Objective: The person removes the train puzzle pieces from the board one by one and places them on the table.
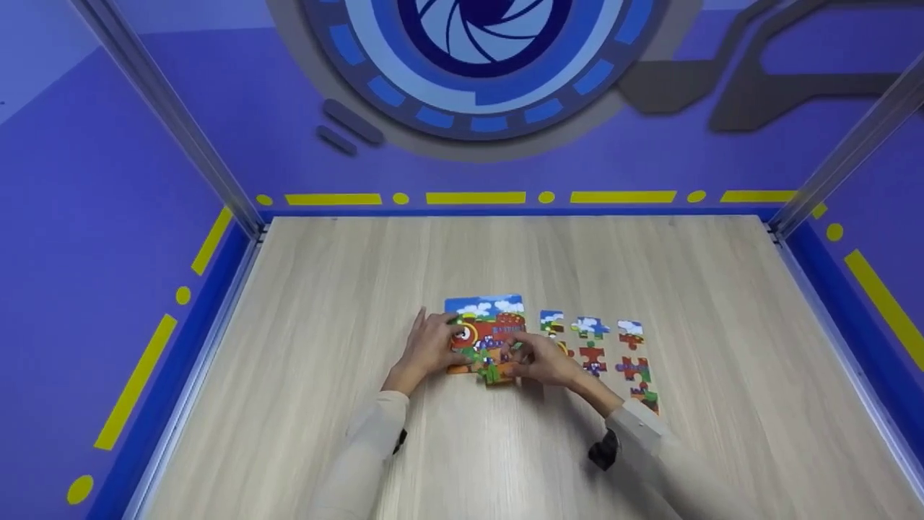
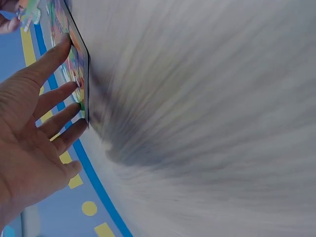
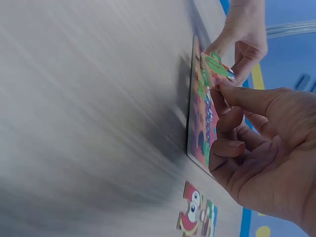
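A colourful picture puzzle board, with sky, clouds and a red train-like figure, lies flat on the table. My right hand pinches a green and orange puzzle piece between thumb and forefinger. The piece is tilted above the board's near edge, and its underside is hidden. At the board's left side, my left hand rests its fingertips on the edge. In the left wrist view its fingers are spread and fairly straight, with the thumb on the board's surface.
Loose puzzle pieces lie in rough rows right of the board, several of them near the right forearm. A wood-grain table carries everything. Blue panels with yellow marks enclose its back and sides.
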Available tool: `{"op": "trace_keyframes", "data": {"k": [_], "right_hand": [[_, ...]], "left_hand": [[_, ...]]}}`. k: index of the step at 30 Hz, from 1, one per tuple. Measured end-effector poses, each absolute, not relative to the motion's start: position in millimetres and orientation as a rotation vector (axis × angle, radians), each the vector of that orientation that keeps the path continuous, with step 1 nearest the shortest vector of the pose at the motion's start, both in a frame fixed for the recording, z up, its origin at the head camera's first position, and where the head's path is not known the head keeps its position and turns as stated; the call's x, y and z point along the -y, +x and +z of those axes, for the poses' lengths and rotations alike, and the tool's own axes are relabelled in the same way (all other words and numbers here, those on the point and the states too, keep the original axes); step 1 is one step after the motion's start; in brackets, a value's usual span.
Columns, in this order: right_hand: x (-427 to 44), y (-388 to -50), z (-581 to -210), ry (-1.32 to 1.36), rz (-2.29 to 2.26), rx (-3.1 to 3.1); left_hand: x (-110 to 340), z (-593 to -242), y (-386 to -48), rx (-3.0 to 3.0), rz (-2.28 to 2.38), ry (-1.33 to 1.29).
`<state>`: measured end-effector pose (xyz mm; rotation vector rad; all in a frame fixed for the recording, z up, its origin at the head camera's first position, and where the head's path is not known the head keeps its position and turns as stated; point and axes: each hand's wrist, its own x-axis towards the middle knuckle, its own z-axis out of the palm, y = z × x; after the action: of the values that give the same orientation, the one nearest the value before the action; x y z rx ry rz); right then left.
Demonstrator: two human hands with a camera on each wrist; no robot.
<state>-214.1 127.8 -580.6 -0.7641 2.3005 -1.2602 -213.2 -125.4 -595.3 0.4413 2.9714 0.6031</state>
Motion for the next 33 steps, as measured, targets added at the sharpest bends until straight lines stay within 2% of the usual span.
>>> {"op": "trace_keyframes", "data": {"k": [12, 22, 33], "right_hand": [[-163, -206, -574, -0.725, -1.347, -2.272], [-215, -197, -572, -0.592, -1.338, -2.344], [-249, -186, -575, -0.435, -1.366, -2.31]], "left_hand": [[129, -591, -213, -2.958, 0.632, 0.382], [122, -597, -214, -2.942, 0.697, 0.372], [124, -597, -210, -2.968, 0.708, 0.407]]}}
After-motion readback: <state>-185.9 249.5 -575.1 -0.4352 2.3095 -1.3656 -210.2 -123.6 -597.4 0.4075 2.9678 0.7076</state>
